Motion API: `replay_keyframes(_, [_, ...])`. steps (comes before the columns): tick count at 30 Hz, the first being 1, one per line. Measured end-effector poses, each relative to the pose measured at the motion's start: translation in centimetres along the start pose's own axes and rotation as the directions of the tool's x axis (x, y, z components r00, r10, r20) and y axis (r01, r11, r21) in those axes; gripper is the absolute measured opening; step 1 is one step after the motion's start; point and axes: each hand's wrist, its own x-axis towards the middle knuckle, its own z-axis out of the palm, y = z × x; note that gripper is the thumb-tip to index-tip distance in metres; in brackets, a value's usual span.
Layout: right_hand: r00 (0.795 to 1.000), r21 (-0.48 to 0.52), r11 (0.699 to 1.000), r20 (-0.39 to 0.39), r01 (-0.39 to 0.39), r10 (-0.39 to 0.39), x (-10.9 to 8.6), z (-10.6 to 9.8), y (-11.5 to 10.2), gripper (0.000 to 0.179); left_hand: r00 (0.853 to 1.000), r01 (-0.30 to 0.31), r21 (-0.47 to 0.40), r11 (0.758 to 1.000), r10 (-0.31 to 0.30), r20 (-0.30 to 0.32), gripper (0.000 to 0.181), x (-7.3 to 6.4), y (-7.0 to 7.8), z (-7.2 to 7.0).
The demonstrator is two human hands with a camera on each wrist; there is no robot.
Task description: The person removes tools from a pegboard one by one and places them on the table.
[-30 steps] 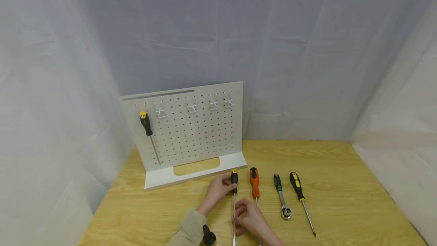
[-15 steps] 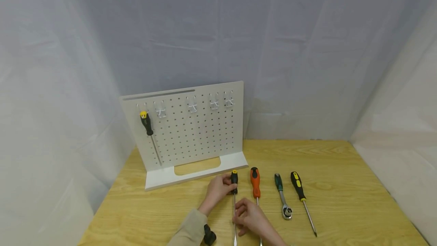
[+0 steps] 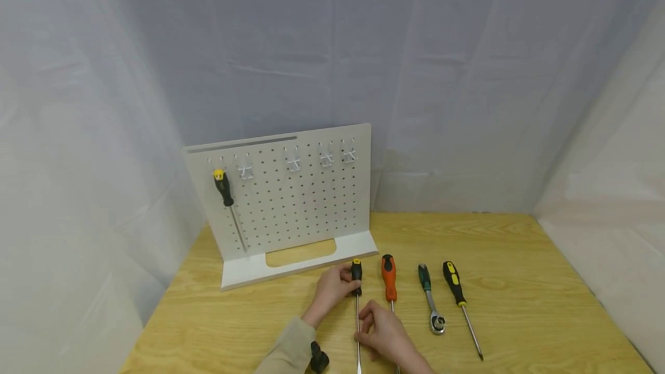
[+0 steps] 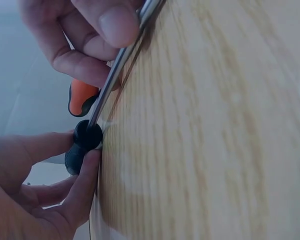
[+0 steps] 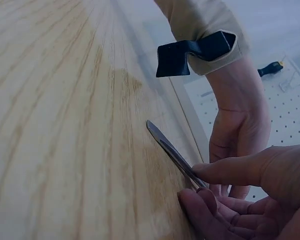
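A flat-blade screwdriver (image 3: pixel 356 270) with a black handle and yellow end lies along the table, its handle toward the pegboard. My left hand (image 3: pixel 331 291) pinches the lower end of that handle between thumb and fingers. Lower down, my right hand (image 3: pixel 385 332) pinches the metal shaft. In the left wrist view the shaft (image 4: pixel 121 62) runs close over the wood, past the right thumb (image 4: pixel 119 25) to the black handle (image 4: pixel 88 135). The flat tip (image 5: pixel 154 131) sticks out beyond the right fingers in the right wrist view.
A white pegboard (image 3: pixel 291 201) with several clear hooks stands behind; a black-and-yellow screwdriver (image 3: pixel 223 187) hangs at its left. To the right lie an orange screwdriver (image 3: pixel 388 277), partly under my right hand, a green-handled ratchet (image 3: pixel 431 299) and another black-and-yellow screwdriver (image 3: pixel 454 283).
Both hands stay on the same screwdriver in nearly the same place. The fingers of my right hand have shifted slightly at the shaft.
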Motion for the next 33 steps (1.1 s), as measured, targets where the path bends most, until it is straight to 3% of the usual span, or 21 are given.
replay_keyframes(3, [1.000, -0.052, 0.998, -0.005, 0.026, -0.026, -0.11, -0.05, -0.14, 0.030, 1.000, -0.004, 0.013, 1.000, 0.004, 0.000, 0.046, -0.07, 0.09, -0.04])
replay_keyframes(14, [0.999, -0.047, 0.998, -0.008, 0.042, -0.043, -0.48, -0.21, -0.14, 0.040, 1.000, -0.001, 0.030, 1.000, 0.002, -0.013, 0.044, -0.43, 0.35, -0.24])
replay_keyframes(19, [0.999, 0.007, 0.999, 0.000, 0.036, -0.036, -0.55, -0.31, 0.10, 0.039, 1.000, 0.002, 0.034, 0.999, -0.002, -0.018, 0.044, -0.42, 0.40, -0.35])
replay_keyframes(28, [0.999, 0.109, 0.993, -0.001, -0.053, 0.053, -0.39, -0.51, -0.19, 0.024, 1.000, -0.015, -0.009, 1.000, 0.015, -0.014, 0.043, -0.38, 0.16, -0.66])
replay_keyframes(33, [1.000, 0.125, 0.992, -0.019, -0.004, 0.007, -0.40, -0.58, -0.29, 0.016, 0.999, -0.047, -0.053, 0.997, 0.046, -0.015, 0.041, -0.19, -0.22, -0.97])
